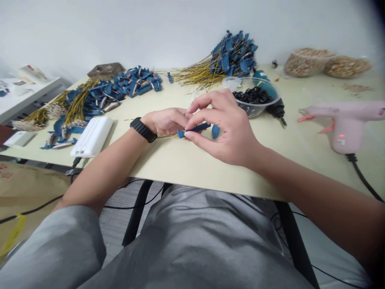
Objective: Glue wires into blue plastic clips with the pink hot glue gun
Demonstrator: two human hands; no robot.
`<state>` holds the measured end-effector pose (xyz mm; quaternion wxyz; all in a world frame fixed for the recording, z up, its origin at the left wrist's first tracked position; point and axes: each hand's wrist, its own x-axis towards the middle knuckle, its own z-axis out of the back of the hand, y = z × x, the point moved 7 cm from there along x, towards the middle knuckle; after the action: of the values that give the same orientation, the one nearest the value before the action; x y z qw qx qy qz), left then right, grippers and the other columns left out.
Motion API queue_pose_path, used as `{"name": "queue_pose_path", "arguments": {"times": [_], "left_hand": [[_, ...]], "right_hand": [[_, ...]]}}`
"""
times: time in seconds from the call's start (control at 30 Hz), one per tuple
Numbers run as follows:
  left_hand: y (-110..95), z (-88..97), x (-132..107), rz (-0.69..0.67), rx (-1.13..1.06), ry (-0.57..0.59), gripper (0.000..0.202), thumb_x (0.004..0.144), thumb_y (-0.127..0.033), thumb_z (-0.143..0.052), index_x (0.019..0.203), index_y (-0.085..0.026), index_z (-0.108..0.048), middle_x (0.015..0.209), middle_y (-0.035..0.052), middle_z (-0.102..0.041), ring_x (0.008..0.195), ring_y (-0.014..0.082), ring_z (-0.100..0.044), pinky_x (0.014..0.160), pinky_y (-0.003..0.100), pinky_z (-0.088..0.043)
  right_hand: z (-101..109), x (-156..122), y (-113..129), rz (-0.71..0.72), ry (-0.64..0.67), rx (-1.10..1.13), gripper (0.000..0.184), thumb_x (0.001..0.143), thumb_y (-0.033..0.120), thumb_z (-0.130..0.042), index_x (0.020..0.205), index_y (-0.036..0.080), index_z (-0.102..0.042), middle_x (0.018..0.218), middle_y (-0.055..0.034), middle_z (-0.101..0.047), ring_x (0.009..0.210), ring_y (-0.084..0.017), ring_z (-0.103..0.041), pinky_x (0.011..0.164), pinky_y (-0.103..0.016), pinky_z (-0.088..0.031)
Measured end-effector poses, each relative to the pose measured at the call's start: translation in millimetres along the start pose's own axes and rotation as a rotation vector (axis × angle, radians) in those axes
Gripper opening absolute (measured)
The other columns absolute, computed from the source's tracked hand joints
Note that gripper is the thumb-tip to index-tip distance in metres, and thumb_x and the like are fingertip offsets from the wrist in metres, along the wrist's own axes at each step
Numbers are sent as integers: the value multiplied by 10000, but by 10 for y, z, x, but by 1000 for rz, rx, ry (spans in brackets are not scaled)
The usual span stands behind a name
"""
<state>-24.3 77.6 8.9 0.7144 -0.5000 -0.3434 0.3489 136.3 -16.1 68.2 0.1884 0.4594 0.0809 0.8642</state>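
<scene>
My left hand (167,120), with a black band on its wrist, rests on the pale table (186,160) and is closed on one end of a small blue connector piece (195,129) with thin yellow wires trailing from it. My right hand (224,126) pinches the other end of the same blue piece between thumb and forefinger. A second small blue part (215,131) sits just behind my right fingers.
Heaps of blue connectors with yellow wires lie at the left (90,98) and at the back (228,56). A clear bowl of black parts (255,98), a pink glue gun (345,124), a white box (92,136) and bags of tan pieces (306,62) stand around.
</scene>
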Motion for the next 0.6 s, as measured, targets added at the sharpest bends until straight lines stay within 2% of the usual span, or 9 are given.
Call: {"name": "queue_pose_path", "arguments": {"times": [0.13, 0.23, 0.3, 0.37, 0.43, 0.5, 0.6], "left_hand": [[-135, -176, -5, 58, -35, 250, 454, 689, -540, -1041, 651, -194, -749, 686, 41, -670, 662, 179, -648, 609, 298, -575], [-168, -212, -14, 120, -91, 335, 419, 722, -520, -1003, 681, -175, -768, 694, 64, -695, 639, 172, -628, 601, 294, -567], [-183, -197, 0, 114, -88, 304, 401, 749, -509, -976, 689, -172, -766, 672, 70, -690, 618, 173, -624, 616, 305, -576], [-203, -171, 25, 79, -61, 222, 388, 772, -501, -952, 691, -171, -764, 668, 73, -686, 626, 185, -650, 640, 317, -592], [-217, -152, 45, 55, -34, 133, 380, 812, -494, -926, 696, -169, -766, 687, 73, -688, 671, 206, -703, 686, 327, -619], [-217, -149, 51, 61, -40, 76, 379, 862, -478, -894, 688, -173, -752, 703, 66, -687, 712, 211, -732, 734, 328, -638], [-231, -190, 40, 58, -134, 101, 299, 867, -405, -866, 692, -184, -765, 724, 50, -705, 712, 184, -706, 753, 300, -633]], "right_hand": [[23, -9, 4, 32, -15, -6, 64, 1023, 244, -751, 1073, 261, -788, 1255, -96, -744, 1232, -331, -665, 1169, -567, -491], [79, -7, 30, 45, -68, -31, 65, 1006, 250, -736, 1065, 247, -762, 1189, -104, -750, 1159, -317, -680, 1094, -531, -526], [135, -11, 71, 64, -125, -25, 31, 996, 237, -704, 999, 228, -733, 1048, -93, -738, 1023, -285, -672, 1005, -494, -541], [152, -15, 77, 26, -122, 15, 87, 992, 200, -659, 918, 225, -698, 864, -43, -688, 840, -224, -632, 883, -425, -538], [104, -21, 25, -90, -39, 86, 146, 988, 168, -640, 861, 229, -680, 729, 8, -628, 689, -166, -565, 759, -356, -500], [38, -41, -50, -232, 45, 165, 163, 984, 168, -659, 833, 221, -690, 676, 26, -616, 620, -133, -519, 668, -318, -444], [-35, -66, -151, -408, 102, 294, 164, 990, 190, -695, 832, 203, -736, 654, 22, -642, 590, -118, -507, 595, -293, -382]]}}
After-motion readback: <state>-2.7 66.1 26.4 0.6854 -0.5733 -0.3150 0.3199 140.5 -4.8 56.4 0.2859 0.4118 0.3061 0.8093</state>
